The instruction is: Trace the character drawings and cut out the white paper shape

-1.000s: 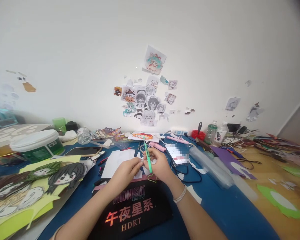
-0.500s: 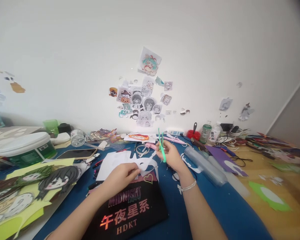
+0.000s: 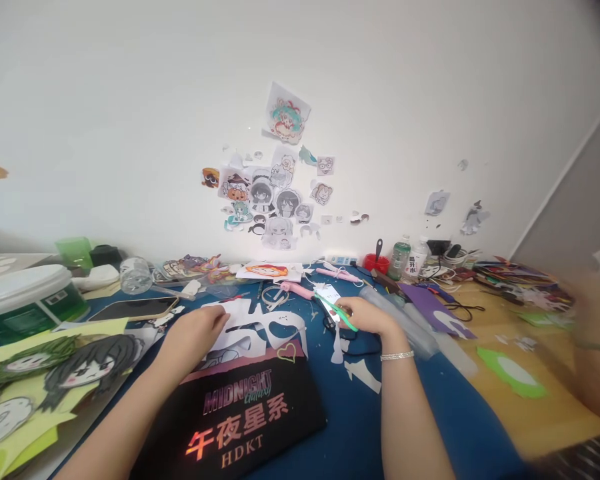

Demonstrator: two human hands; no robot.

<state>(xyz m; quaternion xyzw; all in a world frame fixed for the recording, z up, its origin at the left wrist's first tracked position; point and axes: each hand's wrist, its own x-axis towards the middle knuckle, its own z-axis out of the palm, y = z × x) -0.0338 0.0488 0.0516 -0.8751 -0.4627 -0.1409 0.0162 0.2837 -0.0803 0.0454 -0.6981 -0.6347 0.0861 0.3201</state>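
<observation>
My left hand (image 3: 200, 330) is closed at the left side of a cut white sheet of paper (image 3: 237, 330); its fingertips are partly hidden. The sheet has cut-out openings and curling strips, and lies over the top of a black flat case or pad (image 3: 253, 437) with "MIDNIGHT" lettering. Green-handled scissors (image 3: 349, 323) are in my right hand (image 3: 363, 313), above the blue table cover. Beside them is a white tag-like piece with print (image 3: 329, 293). Just below that hand lie white paper scraps (image 3: 364, 375). A pink tool (image 3: 300, 290) lies beyond the scissors.
Left stand a white-lidded green tub (image 3: 30, 293), a phone (image 3: 133, 308) and paper character cut-outs (image 3: 87, 363). A clear plastic roll (image 3: 405, 327), bottles (image 3: 401, 257) and purple paper (image 3: 435, 310) lie right. At the right edge, another person's blurred hand (image 3: 595, 313) shows.
My left hand has moved left across the paper. My right hand has lowered with the scissors, which now lie flatter. Another person's hand has entered at right, and the view has turned slightly right.
</observation>
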